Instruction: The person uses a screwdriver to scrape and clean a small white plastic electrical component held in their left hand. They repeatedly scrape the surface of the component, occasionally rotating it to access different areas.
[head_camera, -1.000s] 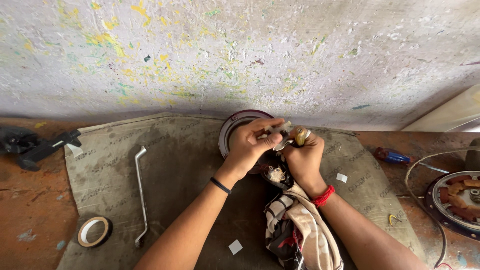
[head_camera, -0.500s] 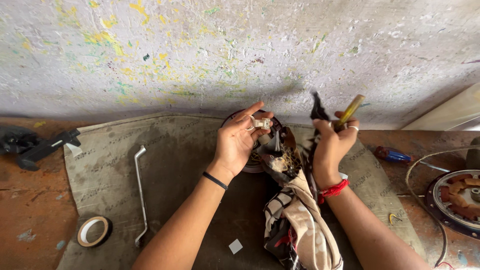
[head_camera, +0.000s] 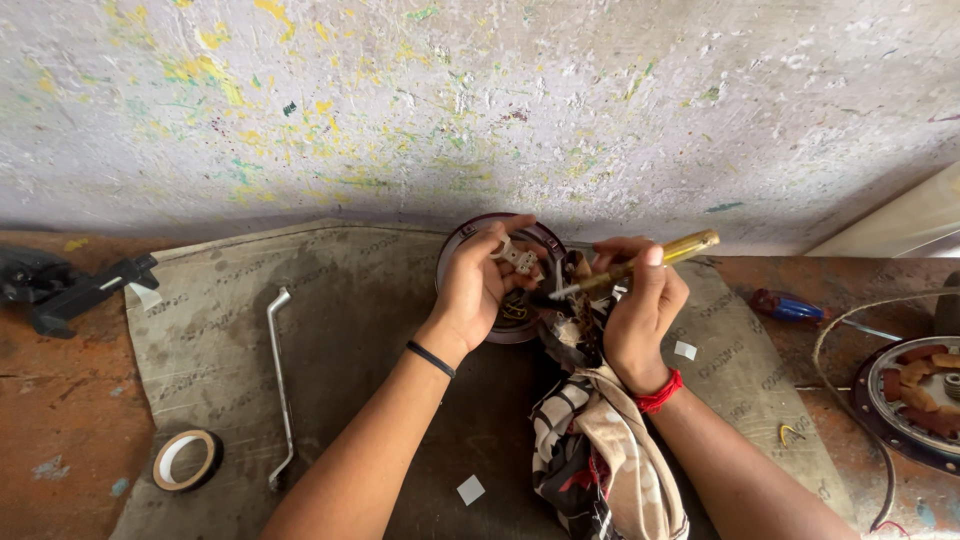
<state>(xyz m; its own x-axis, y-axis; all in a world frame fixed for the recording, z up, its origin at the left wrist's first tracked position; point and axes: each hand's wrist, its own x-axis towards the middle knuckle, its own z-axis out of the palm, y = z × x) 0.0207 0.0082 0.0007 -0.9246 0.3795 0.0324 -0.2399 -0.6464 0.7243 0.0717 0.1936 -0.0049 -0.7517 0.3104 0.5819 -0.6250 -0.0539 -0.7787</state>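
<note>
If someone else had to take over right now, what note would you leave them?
Left hand: fingers pinch a small pale connector over the round motor part.
Right hand: grips a yellow-handled screwdriver, its tip pointing at the connector.
A checked cloth lies under the right wrist, all on a grey mat.
Nearby: bent metal rod, tape roll, blue screwdriver.
Done: connector and screwdriver are in hand.
Left: whether any screw is already loosened cannot be told.
</note>
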